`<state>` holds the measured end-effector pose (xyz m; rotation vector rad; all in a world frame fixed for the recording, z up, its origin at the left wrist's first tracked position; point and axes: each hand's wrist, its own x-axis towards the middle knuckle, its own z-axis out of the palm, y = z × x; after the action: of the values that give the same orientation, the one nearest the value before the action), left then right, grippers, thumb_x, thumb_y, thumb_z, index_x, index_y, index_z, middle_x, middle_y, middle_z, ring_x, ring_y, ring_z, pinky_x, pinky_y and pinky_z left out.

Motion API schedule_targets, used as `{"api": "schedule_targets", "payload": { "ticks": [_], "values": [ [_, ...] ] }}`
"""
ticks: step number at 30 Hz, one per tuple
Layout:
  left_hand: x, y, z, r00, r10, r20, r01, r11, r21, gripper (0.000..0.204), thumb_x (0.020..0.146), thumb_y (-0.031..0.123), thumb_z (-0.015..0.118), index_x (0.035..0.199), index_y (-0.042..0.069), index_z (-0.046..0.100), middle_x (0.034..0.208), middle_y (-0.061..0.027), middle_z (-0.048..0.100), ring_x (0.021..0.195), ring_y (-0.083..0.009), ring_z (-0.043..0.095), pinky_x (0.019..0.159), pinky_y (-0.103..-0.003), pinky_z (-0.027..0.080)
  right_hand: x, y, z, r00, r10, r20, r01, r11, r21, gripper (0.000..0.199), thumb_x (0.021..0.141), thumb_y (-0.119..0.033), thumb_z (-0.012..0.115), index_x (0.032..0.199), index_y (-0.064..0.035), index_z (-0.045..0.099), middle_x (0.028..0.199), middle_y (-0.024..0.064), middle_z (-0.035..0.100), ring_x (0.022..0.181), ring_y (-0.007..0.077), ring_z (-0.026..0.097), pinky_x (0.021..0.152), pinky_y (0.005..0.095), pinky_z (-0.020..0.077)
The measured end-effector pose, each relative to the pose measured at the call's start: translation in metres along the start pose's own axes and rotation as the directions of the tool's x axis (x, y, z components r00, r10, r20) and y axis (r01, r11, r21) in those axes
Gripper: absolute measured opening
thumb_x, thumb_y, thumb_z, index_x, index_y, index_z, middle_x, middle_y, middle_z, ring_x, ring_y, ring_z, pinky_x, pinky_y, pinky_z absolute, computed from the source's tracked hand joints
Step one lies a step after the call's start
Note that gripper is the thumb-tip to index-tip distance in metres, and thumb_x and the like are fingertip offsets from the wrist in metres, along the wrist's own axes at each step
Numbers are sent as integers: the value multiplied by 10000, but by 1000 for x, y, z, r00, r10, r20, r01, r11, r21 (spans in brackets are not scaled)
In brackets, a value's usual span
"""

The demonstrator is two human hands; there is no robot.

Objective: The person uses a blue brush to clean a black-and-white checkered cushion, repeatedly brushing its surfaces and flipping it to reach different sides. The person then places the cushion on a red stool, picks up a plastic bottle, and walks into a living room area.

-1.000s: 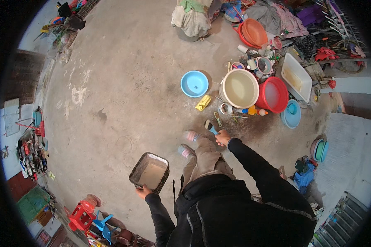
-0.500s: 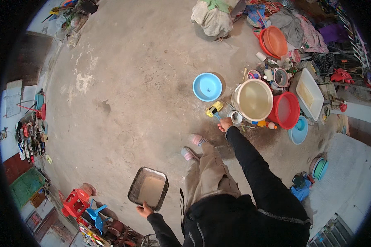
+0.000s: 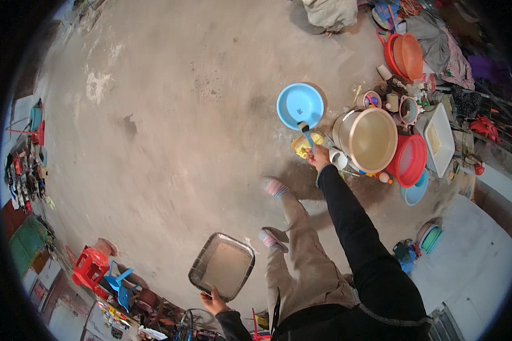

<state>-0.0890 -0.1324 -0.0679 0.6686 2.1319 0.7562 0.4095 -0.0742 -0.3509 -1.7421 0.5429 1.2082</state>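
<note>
Low on the left, my left hand (image 3: 213, 301) has its fingers at the near edge of a rectangular tray (image 3: 201, 257) with a dark rim and a light brown inside. The thumb lies on the rim and the other fingers go under it, partly hidden. My right hand (image 3: 318, 156) is closed round a paintbrush (image 3: 307, 133) with a blue handle and dark bristles. The bristle end hangs at the near rim of a light blue basin (image 3: 297, 100). Beneath the brush, a crumpled-looking yellow thing (image 3: 300, 149) lies on the floor; its kind is unclear.
To the right of my right hand stand a beige bucket of cloudy liquid (image 3: 375, 139), a small white cup (image 3: 338, 160), a red bucket (image 3: 411, 165) and a white tub (image 3: 441, 145). Red basins (image 3: 407, 57) sit farther back. Red (image 3: 91, 267) and blue stools (image 3: 119, 287) stand at lower left.
The brush has swung forward from the yellow thing to the blue basin's rim. My left hand and the tray have moved right. My feet have shifted and the whole view has turned slightly.
</note>
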Motion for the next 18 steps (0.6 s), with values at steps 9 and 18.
{"api": "schedule_targets", "payload": {
  "ticks": [9, 18],
  "values": [
    [15, 12, -30, 999, -49, 21, 53, 969, -243, 196, 803, 39, 634, 879, 41, 454, 891, -45, 557, 785, -118, 517, 720, -269, 446, -55, 27, 27, 992, 36, 117, 5, 944, -331, 219, 896, -220, 418, 972, -50, 532, 784, 91, 643, 549, 155, 600, 431, 263, 437],
    [14, 6, -66, 994, -107, -13, 79, 809, -582, 153, 825, 31, 600, 829, 69, 452, 807, -14, 556, 710, -96, 528, 655, -247, 444, -158, 53, 117, 833, 186, 521, 374, 503, -779, 188, 882, -201, 471, 888, -33, 555, 711, 89, 624, 499, 144, 576, 394, 257, 419]
  ]
}}
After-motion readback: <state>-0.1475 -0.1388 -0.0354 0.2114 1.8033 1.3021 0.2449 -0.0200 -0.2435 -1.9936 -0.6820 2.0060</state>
